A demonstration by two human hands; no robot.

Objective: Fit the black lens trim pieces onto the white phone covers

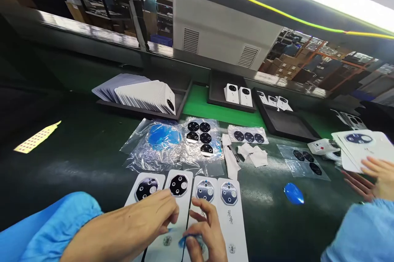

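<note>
Several white phone back covers (240, 229) lie side by side in front of me, each with an octagonal dark camera plate (229, 193) at its far end. My left hand (154, 214) is over the left covers, fingers curled and pressed together; a trace of blue shows at its fingertips, but what it holds is hidden. Over the middle covers, my right hand (207, 229) pinches a small piece of blue film (184, 241) between thumb and fingers. Both hands hover close to the covers; I cannot tell whether they touch them.
Beyond are plastic bags with round black plates (205, 138), blue film (164, 135), white cloths (257, 156) and a blue oval piece (293, 193). Black trays (295, 124) hold white covers. At right, another person's hands (380, 178) hold white covers.
</note>
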